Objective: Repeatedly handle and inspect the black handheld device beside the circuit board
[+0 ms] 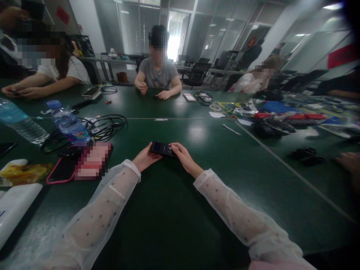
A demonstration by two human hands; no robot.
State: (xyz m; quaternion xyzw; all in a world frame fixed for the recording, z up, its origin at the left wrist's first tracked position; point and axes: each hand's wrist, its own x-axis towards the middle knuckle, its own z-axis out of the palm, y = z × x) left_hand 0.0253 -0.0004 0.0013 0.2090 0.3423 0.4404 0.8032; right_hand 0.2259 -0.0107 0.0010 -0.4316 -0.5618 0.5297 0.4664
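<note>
A small black handheld device with a screen and buttons point(162, 148) is held between my two hands above the dark green table. My left hand point(146, 158) grips its left end, beside the screen. Around its right end closes my right hand point(182, 154), with the thumb on or close to the buttons. Parts of the fingers beneath the device are hidden. Both of my forearms are in sheer white dotted sleeves.
Left of my hands are a pink-edged phone point(60, 170), a water bottle point(69, 123), a larger bottle point(21, 122) and coiled black cables point(109, 123). A wrench point(231, 129) and piled tools point(287, 116) lie to the right. A person point(159, 73) sits opposite, with others around the table.
</note>
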